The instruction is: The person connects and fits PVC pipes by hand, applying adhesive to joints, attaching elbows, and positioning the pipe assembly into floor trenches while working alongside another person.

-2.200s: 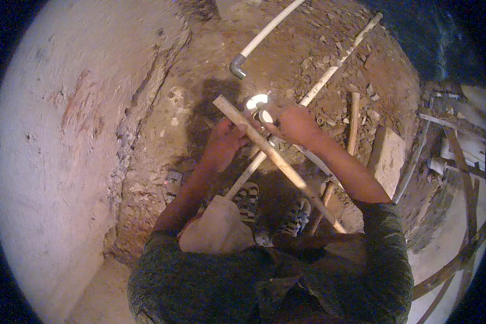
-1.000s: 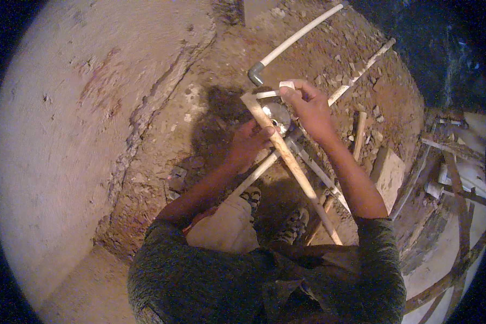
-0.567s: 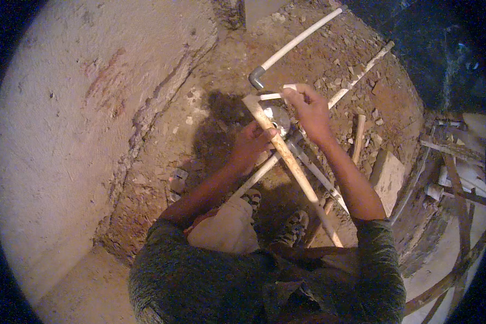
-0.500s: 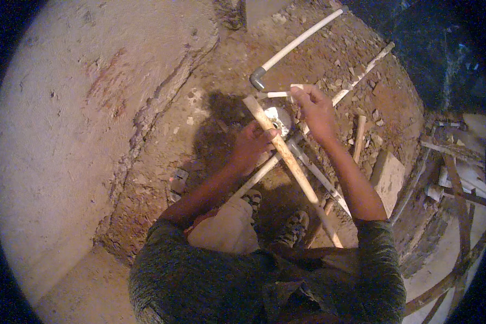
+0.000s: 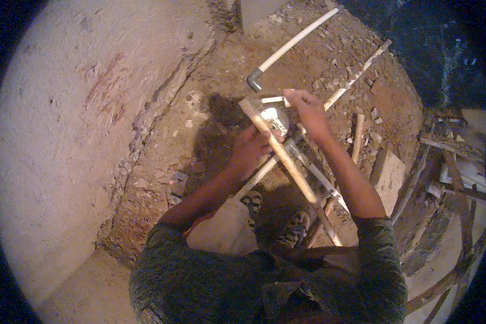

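My left hand (image 5: 248, 150) is closed round a long off-white pipe (image 5: 290, 164) below its upper end. The pipe slants down to the right, towards my feet. Just behind it, by my left fingertips, is a small round container with a bright white top (image 5: 271, 115); whether those fingers also grip it is unclear. My right hand (image 5: 309, 114) pinches the thicker end of a short white stick (image 5: 272, 100). The stick's thin part points left, close to the pipe's upper end. Whether they touch cannot be made out.
A white pipe with a grey elbow (image 5: 254, 80) lies ahead on the rubble. Other pipes meet at a grey fitting (image 5: 290, 147) below my hands. A block (image 5: 387, 175) and a wooden piece (image 5: 358, 137) lie at right. A rough wall (image 5: 81, 135) rises at left.
My right hand has moved slightly left and down, bringing the white stick nearer the pipe's upper end. The left hand keeps its hold, with the pipe shifted slightly left.
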A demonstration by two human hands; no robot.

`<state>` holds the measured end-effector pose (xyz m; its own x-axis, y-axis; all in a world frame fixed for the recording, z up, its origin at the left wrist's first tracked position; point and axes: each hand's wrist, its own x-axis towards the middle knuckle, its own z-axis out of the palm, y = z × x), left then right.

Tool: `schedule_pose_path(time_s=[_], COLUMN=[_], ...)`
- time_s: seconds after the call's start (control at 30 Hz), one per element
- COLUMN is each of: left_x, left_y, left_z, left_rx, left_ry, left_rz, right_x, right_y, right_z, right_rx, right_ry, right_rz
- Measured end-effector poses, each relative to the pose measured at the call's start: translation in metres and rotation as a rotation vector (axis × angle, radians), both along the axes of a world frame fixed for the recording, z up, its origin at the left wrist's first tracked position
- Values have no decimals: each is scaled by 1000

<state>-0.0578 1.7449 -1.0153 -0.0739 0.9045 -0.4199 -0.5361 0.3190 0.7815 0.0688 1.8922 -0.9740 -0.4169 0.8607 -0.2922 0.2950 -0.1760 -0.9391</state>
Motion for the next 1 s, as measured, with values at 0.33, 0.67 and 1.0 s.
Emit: schedule_pose_path(time_s=[0.33,0.67,1.0], left_x=[-4,6,13], left_y=[-4,0,1], left_z=[-3,13,-18], left_rx=[221,-33,239], left_ry=[146,-27,294], left_rz=[-84,77,55], right_x=[0,0,-3], right_y=[7,-18,-22], right_z=[11,10,26], right_rx=[-135,313,370], right_ry=[19,38,-48], right_rz=[-35,54,127])
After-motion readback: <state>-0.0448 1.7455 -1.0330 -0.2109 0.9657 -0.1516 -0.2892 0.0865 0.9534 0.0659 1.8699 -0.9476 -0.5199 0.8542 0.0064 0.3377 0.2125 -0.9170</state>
